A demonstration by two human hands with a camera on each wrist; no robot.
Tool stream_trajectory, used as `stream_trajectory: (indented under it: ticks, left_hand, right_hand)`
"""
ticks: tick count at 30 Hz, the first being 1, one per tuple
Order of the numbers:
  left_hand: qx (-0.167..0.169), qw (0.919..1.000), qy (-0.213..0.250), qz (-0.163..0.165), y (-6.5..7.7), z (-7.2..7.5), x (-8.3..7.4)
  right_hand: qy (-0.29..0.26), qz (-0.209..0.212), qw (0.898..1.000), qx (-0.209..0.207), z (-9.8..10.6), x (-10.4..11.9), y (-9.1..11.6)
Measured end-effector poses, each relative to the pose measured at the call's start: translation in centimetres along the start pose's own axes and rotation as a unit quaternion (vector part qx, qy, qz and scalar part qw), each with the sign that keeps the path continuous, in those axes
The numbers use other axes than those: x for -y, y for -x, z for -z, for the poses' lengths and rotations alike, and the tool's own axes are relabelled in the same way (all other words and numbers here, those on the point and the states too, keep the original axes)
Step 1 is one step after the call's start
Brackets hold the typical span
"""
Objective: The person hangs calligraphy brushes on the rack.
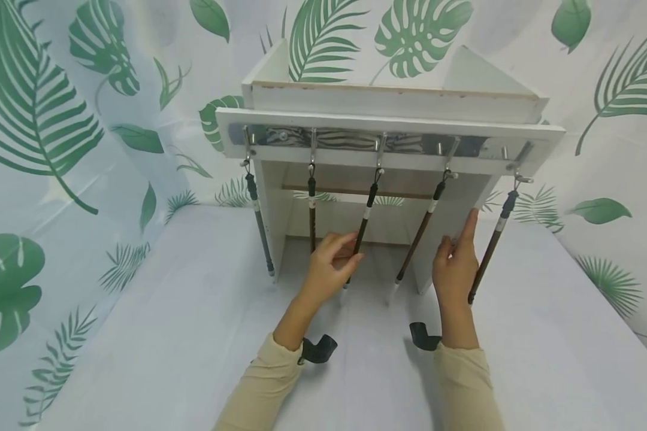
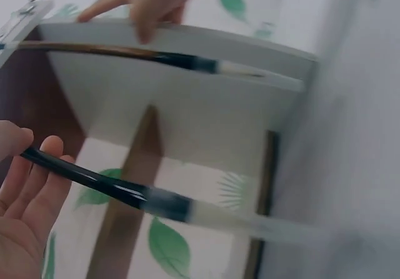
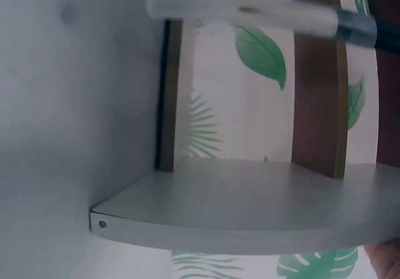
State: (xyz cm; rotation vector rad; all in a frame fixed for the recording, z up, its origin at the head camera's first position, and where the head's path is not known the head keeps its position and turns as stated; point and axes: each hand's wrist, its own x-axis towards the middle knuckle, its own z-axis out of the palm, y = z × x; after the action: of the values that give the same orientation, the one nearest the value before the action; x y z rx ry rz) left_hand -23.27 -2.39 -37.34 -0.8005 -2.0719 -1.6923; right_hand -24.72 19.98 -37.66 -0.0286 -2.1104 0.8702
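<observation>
Several paintbrushes with dark handles hang by loops from hooks on a white rack (image 1: 393, 160). My left hand (image 1: 329, 266) holds the middle brush (image 1: 364, 224) by its handle, thumb against fingers. In the left wrist view this brush (image 2: 106, 182) slants down to a pale tip inside a clear sleeve. My right hand (image 1: 455, 272) grips the front edge of the rack's right side panel (image 1: 453, 200), thumb on the inner side and index finger extended. Just right of it hangs the outermost brush (image 1: 490, 254); another brush (image 1: 423, 230) hangs to its left.
The rack stands on a white surface (image 1: 140, 335) before a leaf-patterned backdrop (image 1: 167, 36). Two more brushes, including a grey-handled one (image 1: 261, 230), hang left of the middle one. Brown-edged crosspieces (image 3: 319, 85) span the rack. A black curved piece (image 1: 319, 349) sits at each wrist.
</observation>
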Motion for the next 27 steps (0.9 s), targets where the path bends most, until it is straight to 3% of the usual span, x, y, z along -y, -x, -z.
stream_trajectory:
  ticks: [6,12,17,23,27]
  left_hand:
    - [0.047,0.9968,-0.065,0.003,0.9,0.3,1.7]
    - [0.097,0.9911,-0.091,0.007,1.8,0.3,2.4]
    - [0.112,0.9864,-0.12,0.005,2.5,0.2,2.5]
    - [0.118,0.981,-0.153,-0.018,3.0,0.8,2.3]
    - [0.123,0.9696,-0.209,-0.033,2.8,1.8,1.8]
  right_hand:
    - [-0.008,-0.009,1.0,0.01,-0.7,0.2,-0.2]
    - [-0.021,0.014,1.0,0.008,-1.0,0.2,-0.1]
    - [-0.042,0.035,0.998,-0.006,-0.9,0.5,-0.5]
    - [-0.046,0.01,0.999,0.015,-0.5,1.4,-0.6]
    - [-0.051,0.011,0.998,0.03,0.0,1.9,-0.5]
